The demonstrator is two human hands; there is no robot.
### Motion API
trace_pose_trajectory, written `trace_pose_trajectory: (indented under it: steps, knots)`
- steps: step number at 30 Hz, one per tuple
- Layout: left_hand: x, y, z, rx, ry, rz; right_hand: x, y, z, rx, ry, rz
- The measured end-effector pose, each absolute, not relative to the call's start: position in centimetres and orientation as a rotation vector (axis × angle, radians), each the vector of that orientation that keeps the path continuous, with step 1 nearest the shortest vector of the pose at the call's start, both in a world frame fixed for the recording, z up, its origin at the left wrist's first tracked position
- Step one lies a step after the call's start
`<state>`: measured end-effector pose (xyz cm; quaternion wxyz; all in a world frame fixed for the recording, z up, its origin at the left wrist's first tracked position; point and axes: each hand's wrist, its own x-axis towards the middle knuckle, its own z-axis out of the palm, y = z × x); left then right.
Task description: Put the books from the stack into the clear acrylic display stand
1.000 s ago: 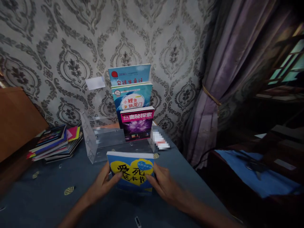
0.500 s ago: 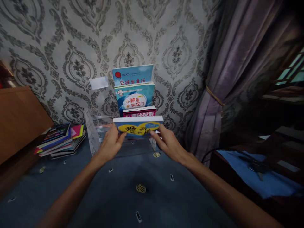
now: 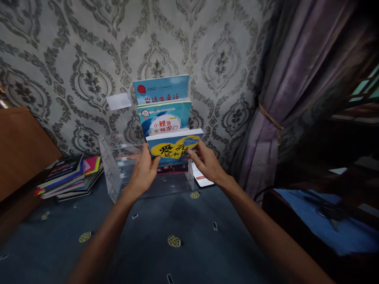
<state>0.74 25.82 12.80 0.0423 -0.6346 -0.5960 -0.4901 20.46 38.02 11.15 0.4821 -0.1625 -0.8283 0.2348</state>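
Between my two hands is a thick blue book [image 3: 171, 152] with a yellow patch and black lettering on its cover. My left hand [image 3: 143, 167] grips its left edge, thumb on the front. At the right edge my right hand [image 3: 207, 161] pinches it the same way. The book is held at the front of a clear acrylic rack [image 3: 111, 169]; whether it touches the rack I cannot tell. Behind it, a teal book [image 3: 164, 116] and a taller blue book [image 3: 161, 87] stand in steps. Part of a dark, pinkish book [image 3: 173, 169] shows below the held one.
On the left lies a stack of books and booklets [image 3: 71, 177] beside a brown wooden panel [image 3: 26, 142]. A phone with a lit screen [image 3: 203, 177] is right of the rack. Scissors [image 3: 330, 211] lie on blue cloth [image 3: 296, 201] at right, near a tied purple curtain [image 3: 260, 134].
The held book has risen slightly and tilted back, so more of its cover shows. It now hides the magenta book's title. The phone has come into sight, and the view has shifted a little.
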Motion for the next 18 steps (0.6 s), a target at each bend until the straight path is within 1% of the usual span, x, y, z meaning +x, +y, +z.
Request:
trace_pose_trajectory:
  steps: [7,13,16,18]
  knots:
    - [0.5,26.6,12.6,-1.888,-1.83,-1.489,20.2,38.9,11.4,-0.443,-2.037,0.582]
    - [-0.1,27.7,11.5,-1.846,-1.818,-1.44,19.7,39.4,11.0,-0.499,-2.029,0.531]
    - [0.1,27.8,11.0,-1.775,-1.822,-1.349,19.7,39.9,10.8,-0.518,-2.051,0.445]
    - [0.6,27.8,10.9,-1.696,-1.868,-1.218,19.9,40.2,10.8,-0.553,-2.08,0.339]
